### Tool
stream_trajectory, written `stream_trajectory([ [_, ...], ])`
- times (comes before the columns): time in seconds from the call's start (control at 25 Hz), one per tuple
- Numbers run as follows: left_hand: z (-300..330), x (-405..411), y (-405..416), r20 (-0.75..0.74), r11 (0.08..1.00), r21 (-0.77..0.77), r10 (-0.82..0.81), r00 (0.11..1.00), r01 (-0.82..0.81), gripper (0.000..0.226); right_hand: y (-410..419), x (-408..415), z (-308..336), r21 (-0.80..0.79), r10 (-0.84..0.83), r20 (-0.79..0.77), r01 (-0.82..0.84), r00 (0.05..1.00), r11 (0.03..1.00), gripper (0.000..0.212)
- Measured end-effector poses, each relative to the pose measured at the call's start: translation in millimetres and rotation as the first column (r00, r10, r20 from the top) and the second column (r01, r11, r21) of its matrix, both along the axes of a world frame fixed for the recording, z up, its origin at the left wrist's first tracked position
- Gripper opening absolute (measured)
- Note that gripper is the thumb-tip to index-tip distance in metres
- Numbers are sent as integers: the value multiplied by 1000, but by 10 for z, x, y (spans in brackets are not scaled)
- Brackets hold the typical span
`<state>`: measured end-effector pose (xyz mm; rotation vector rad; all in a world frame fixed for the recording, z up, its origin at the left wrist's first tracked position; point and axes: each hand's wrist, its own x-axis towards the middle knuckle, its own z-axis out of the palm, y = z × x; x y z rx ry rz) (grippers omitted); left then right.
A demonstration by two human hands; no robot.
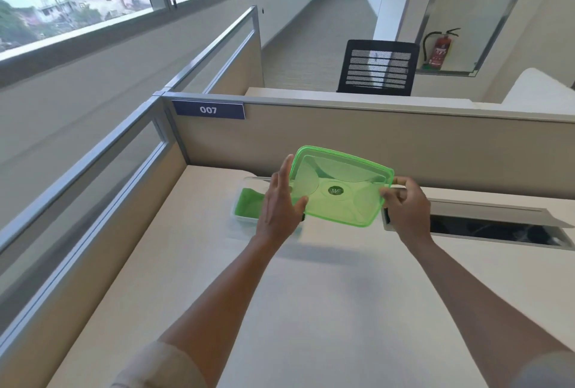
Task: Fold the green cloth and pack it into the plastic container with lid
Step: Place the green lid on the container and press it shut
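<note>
A translucent green lid (pixel 339 188) hangs tilted in the air above the desk. My right hand (pixel 404 210) pinches its right edge. My left hand (pixel 280 204) lies flat along its left edge, thumb under the rim and fingers spread. Below and to the left, a clear plastic container (pixel 245 182) stands on the desk. The folded green cloth (pixel 250 204) lies inside it. My left hand and the lid hide the container's right half.
The white desk (pixel 311 310) is fenced by beige partitions (pixel 373 138) at the back and left. A cable slot with a raised flap (pixel 485 222) opens in the desk to the right. A black mesh chair (pixel 378 68) stands beyond the partition.
</note>
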<state>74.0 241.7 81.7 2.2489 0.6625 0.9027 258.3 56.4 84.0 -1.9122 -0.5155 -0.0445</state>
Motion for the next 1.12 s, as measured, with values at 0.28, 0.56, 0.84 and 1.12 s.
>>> stream_trajectory([
  [0.28, -157, -353, 558, -124, 997, -12, 73, 990, -76, 91, 676, -436, -137, 18, 117, -51, -116, 992, 993, 39],
  [0.56, -428, -460, 1092, -407, 977, -45, 174, 897, -210, 77, 1263, -708, -458, -230, 242, -59, -249, 969, 941, 65],
  [0.84, -610, -359, 1309, -624, 967, -1, 199, 755, -255, 72, 1611, -830, -699, -531, 200, 2, -169, 980, 830, 48],
  [1.12, -766, -332, 1305, -667, 973, 76, 211, 715, -217, 71, 1702, -817, -782, -630, 178, 141, -51, 974, 775, 52],
])
